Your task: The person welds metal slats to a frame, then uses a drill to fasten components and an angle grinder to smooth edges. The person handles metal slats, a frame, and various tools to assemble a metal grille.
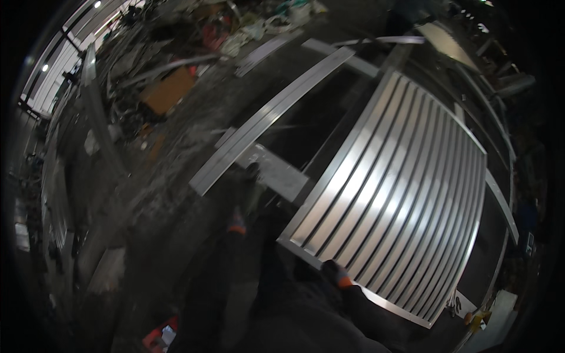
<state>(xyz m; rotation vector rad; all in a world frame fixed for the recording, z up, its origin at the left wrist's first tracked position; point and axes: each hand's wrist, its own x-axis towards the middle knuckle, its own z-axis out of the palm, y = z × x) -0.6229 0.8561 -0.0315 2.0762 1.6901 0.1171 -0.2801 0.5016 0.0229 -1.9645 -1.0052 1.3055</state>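
A large slatted metal panel [400, 194], silvery and framed, lies tilted across the right half of the view. At its near edge is my right hand [334, 272], in a dark glove with an orange cuff, its fingers closed over the frame. My left hand [238, 215], gloved the same way, hangs to the left of the panel, apart from it. That hand is dark and smeared, so its fingers cannot be made out. Beyond it, a long metal strip [273, 115] rests across a flat grey metal plate [273, 170].
A brown cardboard piece [168, 91] lies among scrap and loose metal at the far left. Bags and cloths [259, 29] are heaped at the back. Long metal lengths [53, 176] stand at the left. A red object [160, 335] is near the lower edge.
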